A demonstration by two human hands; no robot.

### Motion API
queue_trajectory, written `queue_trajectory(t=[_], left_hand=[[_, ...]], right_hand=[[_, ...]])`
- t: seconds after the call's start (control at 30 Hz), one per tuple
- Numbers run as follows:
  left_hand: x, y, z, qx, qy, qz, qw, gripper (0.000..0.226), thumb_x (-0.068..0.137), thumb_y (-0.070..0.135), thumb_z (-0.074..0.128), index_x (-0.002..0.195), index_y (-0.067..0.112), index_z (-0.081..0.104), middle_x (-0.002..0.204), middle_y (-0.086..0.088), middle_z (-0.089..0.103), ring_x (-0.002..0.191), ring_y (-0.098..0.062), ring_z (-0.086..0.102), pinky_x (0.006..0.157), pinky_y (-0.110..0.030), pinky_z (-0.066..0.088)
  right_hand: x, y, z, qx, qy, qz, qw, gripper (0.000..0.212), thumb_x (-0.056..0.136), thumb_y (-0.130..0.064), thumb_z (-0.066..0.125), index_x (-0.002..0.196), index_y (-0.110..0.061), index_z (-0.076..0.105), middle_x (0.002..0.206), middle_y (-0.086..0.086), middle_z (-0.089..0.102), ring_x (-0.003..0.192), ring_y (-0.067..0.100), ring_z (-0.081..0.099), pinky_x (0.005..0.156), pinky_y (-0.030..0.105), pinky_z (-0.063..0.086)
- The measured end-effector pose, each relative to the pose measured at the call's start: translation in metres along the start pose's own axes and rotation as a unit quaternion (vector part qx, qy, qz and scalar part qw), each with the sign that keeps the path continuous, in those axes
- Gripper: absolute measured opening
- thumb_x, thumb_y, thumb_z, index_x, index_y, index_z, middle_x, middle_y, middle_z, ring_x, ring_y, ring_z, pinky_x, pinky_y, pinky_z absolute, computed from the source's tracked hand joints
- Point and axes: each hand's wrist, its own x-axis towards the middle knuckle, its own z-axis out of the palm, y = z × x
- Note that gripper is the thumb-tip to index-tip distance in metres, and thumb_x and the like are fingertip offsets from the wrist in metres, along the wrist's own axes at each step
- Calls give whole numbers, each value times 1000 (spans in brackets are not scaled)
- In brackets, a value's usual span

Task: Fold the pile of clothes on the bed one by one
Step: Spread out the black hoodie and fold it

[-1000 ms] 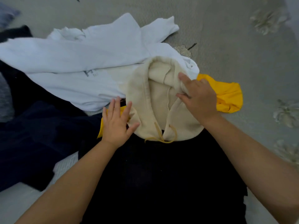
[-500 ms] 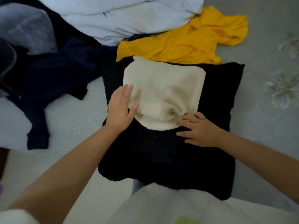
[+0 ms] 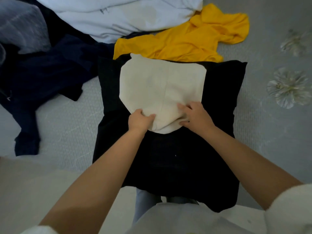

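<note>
A black hooded garment [image 3: 168, 157] lies flat on the bed in front of me, its cream-lined hood [image 3: 160, 85] folded down over the black body. My left hand [image 3: 140, 120] grips the near left edge of the hood, fingers curled into the cream fabric. My right hand [image 3: 195, 115] holds the near right edge, fingers tucked into a fold. The two hands are close together at the hood's rounded tip.
A yellow garment [image 3: 185, 41] lies crumpled just beyond the black one. A white garment [image 3: 118, 14] spreads across the top. Dark navy clothes [image 3: 42, 73] and a grey piece [image 3: 20, 27] lie at the left. The grey bedspread [image 3: 278, 132] has pale flower patterns at right.
The hood was flipped down flat over the black body. Both hands moved from resting flat beside the hood's tip to gripping its near edge, closer together.
</note>
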Motion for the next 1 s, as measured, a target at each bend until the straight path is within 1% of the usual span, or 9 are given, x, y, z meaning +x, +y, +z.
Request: queue_trajectory(t=[0.07, 0.17, 0.3, 0.4, 0.57, 0.67, 0.77, 0.87, 1.0], left_hand=[[-5, 5, 1, -6, 32, 31, 999, 10, 80, 8, 59, 90, 9, 54, 90, -4, 52, 94, -25, 52, 71, -28, 45], [-14, 26, -9, -60, 54, 139, 987, 56, 83, 1, 55, 136, 12, 42, 121, 2, 45, 110, -13, 46, 94, -22, 39], [-26, 58, -38, -185, 91, 294, 933, 66, 83, -8, 55, 142, 8, 29, 115, 12, 39, 109, -1, 44, 94, -9, 36], [-30, 46, -40, -106, 155, 394, 900, 60, 81, 1, 57, 138, 3, 36, 107, 4, 43, 99, -2, 48, 87, 0, 35], [-25, -58, -13, 240, -3, 234, 942, 50, 90, 29, 41, 137, 10, 42, 137, -17, 40, 129, -28, 36, 108, -31, 28], [-30, -86, -7, 373, 8, 102, 922, 42, 94, 35, 40, 130, 17, 51, 150, -17, 21, 140, -33, 12, 112, -53, 13], [-30, -81, -3, 313, 156, 286, 892, 35, 85, 28, 45, 107, 6, 61, 127, -33, 48, 119, -51, 43, 95, -66, 35], [-17, -59, 0, 355, 191, 389, 828, 41, 86, 29, 44, 123, 12, 47, 129, -31, 48, 121, -51, 41, 94, -61, 34], [6, -25, 0, 420, 177, 378, 806, 55, 91, 41, 34, 142, 19, 33, 148, -25, 24, 135, -48, 19, 108, -57, 12]], right_hand=[[4, 4, -2, -23, 38, -63, 997, 54, 81, -15, 66, 131, -9, 48, 110, 19, 55, 105, 34, 51, 82, 37, 44], [15, 5, -17, -44, 230, -158, 959, 15, 58, 5, 67, 72, -1, 66, 57, 15, 53, 50, 29, 55, 44, 26, 39], [21, 3, -60, 9, 450, -163, 878, 14, 64, 3, 41, 71, -9, 37, 56, 16, 44, 60, 25, 32, 50, 33, 18], [24, 2, -62, 77, 491, -117, 860, 18, 61, 10, 37, 65, -7, 32, 58, 16, 45, 64, 20, 25, 56, 27, 6], [-4, 12, 39, -89, 295, -80, 948, 7, 63, 0, 59, 56, -2, 57, 106, 21, 53, 100, 29, 40, 80, 50, 45], [-27, 15, 59, -96, 156, -57, 981, 13, 57, -9, 75, 54, -4, 64, 127, 24, 53, 121, 35, 37, 87, 69, 32], [-33, 17, 53, -52, 251, -68, 964, 20, 68, -23, 51, 76, -6, 58, 117, 20, 61, 116, 30, 41, 98, 57, 30], [-26, 6, 45, -36, 319, -92, 943, 33, 79, -29, 45, 106, -12, 47, 123, 20, 58, 118, 30, 39, 99, 54, 31], [-13, -10, 43, -31, 150, -36, 987, 54, 89, -48, 29, 139, -27, 39, 152, 14, 20, 139, 40, 15, 107, 61, 10]])
